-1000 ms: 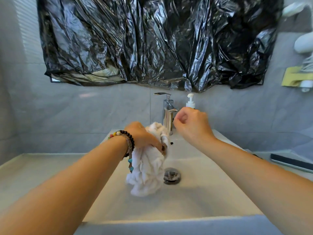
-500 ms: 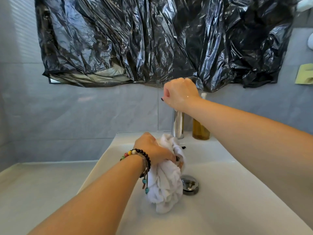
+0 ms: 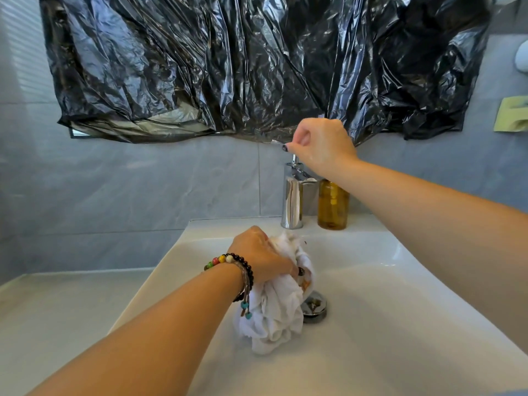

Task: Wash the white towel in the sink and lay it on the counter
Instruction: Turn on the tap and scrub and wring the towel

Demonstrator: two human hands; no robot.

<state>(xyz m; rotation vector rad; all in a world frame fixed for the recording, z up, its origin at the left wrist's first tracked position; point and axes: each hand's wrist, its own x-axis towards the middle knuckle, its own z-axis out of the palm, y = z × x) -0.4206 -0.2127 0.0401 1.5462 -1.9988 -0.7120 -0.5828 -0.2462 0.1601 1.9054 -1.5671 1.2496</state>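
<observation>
My left hand (image 3: 261, 257) grips the bunched white towel (image 3: 274, 312), which hangs down into the white sink (image 3: 385, 338) just left of the chrome drain (image 3: 314, 307). My right hand (image 3: 321, 145) is raised above the chrome faucet (image 3: 292, 198) with curled fingers on the faucet's lever handle (image 3: 276, 142). No water stream shows below the spout.
An amber soap bottle (image 3: 333, 205) stands right of the faucet on the sink's back ledge. A white counter (image 3: 57, 310) lies left of the sink. Black plastic sheeting (image 3: 257, 64) covers the wall above. A yellow-green holder (image 3: 513, 114) hangs at the right.
My right hand has gone from in front of the faucet up onto its lever handle. The left hand keeps gripping the towel over the sink. The view has shifted left.
</observation>
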